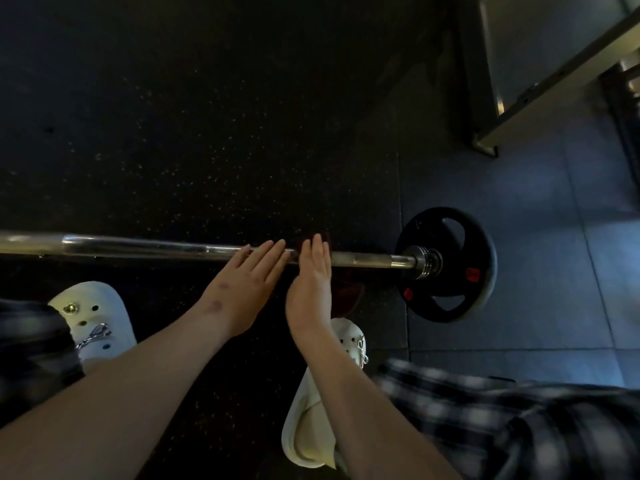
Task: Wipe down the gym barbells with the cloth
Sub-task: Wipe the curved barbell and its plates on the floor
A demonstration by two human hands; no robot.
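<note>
A chrome barbell (145, 247) lies across the dark rubber floor, running from the left edge to a black weight plate (446, 265) on its right end. My left hand (247, 289) stretches out with straight fingers, the fingertips on the bar. Right beside it my right hand (311, 282) is also flat with its fingertips at the bar. Neither hand holds anything. A pale cloth (306, 431) hangs lower down, partly hidden behind my right forearm.
My two white clogs (93, 320) stand just behind the bar, with checked trouser legs (519, 424) at the bottom right. A dark reddish plate (349, 292) lies under the bar near my right hand. A metal frame base (491, 140) stands at the upper right.
</note>
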